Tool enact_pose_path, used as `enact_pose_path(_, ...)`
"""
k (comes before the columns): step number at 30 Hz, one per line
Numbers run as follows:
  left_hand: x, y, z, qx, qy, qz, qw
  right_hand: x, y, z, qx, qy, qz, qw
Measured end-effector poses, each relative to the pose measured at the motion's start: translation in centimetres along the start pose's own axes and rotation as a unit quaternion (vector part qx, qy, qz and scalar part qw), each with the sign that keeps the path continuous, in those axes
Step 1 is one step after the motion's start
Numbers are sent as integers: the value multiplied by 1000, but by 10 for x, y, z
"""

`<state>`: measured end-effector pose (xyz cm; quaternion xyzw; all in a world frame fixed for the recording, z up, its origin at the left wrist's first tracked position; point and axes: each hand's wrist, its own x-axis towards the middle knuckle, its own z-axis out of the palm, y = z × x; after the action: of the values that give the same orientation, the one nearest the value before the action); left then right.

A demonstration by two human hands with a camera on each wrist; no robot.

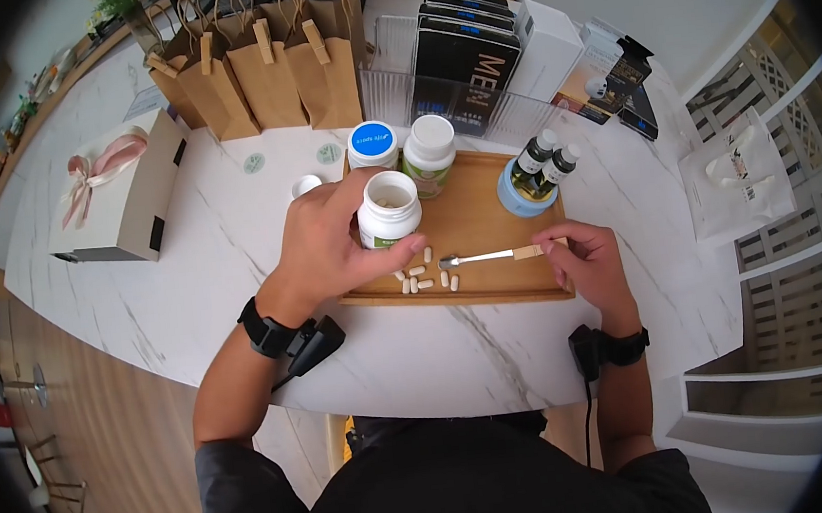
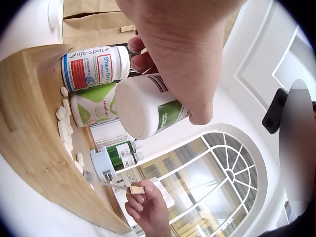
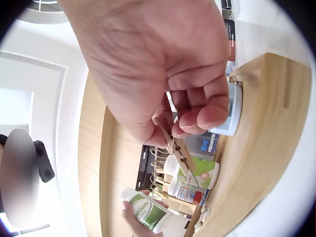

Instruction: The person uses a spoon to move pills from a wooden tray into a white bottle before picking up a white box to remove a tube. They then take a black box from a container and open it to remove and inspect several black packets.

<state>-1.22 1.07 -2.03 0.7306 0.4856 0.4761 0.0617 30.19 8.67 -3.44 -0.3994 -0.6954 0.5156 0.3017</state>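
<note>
My left hand (image 1: 317,245) grips an uncapped white pill bottle (image 1: 391,221) with a green label; pale pills show inside its mouth. The bottle is raised above the wooden tray (image 1: 474,197) and tilted in the left wrist view. Several white capsules (image 1: 421,284) lie loose near the tray's front edge. Over the tray's right side, my right hand (image 1: 590,265) pinches a wooden clothespin (image 3: 178,148), which is clipped to the handle of a small metal spoon (image 1: 478,259). The spoon's bowl is right beside the capsules.
Behind the held bottle stand a blue-topped bottle (image 1: 372,143) and a white-capped bottle (image 1: 430,162). Two dark green vials (image 1: 533,163) sit in a light blue holder (image 1: 527,202). A white cap (image 1: 306,184) lies left of the tray. Paper bags (image 1: 323,83) and a ribboned box (image 1: 122,194) stand farther back.
</note>
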Motion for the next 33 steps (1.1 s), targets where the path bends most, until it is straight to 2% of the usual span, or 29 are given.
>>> enact_pose_path(6, 0, 0, 1, -4, -1, 1, 1000, -2, -4, -3, 14, -62, 17, 998)
enact_pose_path(10, -1, -1, 1, 1, 2, 9, 1000, 0, -2, -5, 40, -68, 32, 996)
enact_pose_path(16, -1, 2, 0, 7, -22, -12, 1000, 1, -8, -5, 90, 6, 50, 995)
enact_pose_path(18, -2, 3, -1, 21, -36, -24, 999, -2, -13, -4, 132, 56, 25, 989)
enact_pose_path(19, -1, 5, -1, 19, -64, -42, 997, -3, -16, -3, 132, 55, 22, 989)
enact_pose_path(21, 0, 7, 0, 18, -91, -58, 994, -6, -24, 1, 162, 121, -31, 979)
enact_pose_path(23, 2, 10, -1, 39, -123, -49, 990, -9, -31, 6, 168, 128, -66, 975)
enact_pose_path(25, 0, 9, 2, 40, -114, -47, 992, -13, -39, 12, 175, 136, -98, 970)
enact_pose_path(27, 0, 9, 2, 46, -133, -35, 989, -15, -44, 18, 77, 97, -165, 978)
enact_pose_path(28, 0, 10, 2, 46, -133, -34, 989, -15, -41, 18, 91, 73, -187, 975)
enact_pose_path(33, -2, 7, 2, 56, -140, -24, 988, -11, -26, 5, 129, 124, -156, 971)
